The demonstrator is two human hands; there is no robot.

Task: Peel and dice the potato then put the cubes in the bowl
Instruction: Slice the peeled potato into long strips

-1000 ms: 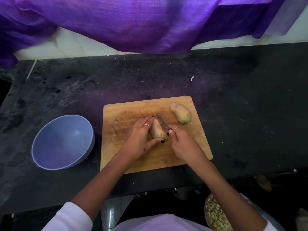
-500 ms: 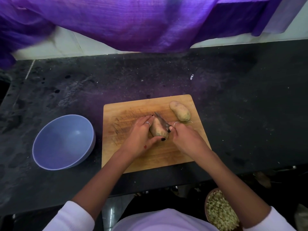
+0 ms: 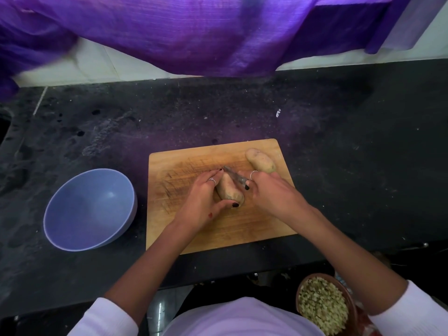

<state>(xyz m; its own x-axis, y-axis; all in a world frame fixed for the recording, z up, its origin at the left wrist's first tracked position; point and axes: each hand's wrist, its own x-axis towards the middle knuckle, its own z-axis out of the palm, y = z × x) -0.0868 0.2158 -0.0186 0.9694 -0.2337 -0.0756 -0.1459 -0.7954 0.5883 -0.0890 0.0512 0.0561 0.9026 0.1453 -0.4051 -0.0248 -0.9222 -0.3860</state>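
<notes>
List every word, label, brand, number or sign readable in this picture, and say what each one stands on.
None can be read.
The small white mark on the black counter is too small and blurred to tell whether it is lettering.
The cutting board, blue bowl, both potatoes, the knife blade and the purple cloth show no text.

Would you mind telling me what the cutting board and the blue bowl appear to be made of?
Cutting board: wood, unfinished matte, judging by visible grain and dark knife scoring. Blue bowl: probably plastic or melamine, smooth satin surface with one soft highlight; glazed ceramic cannot be ruled out.
</notes>
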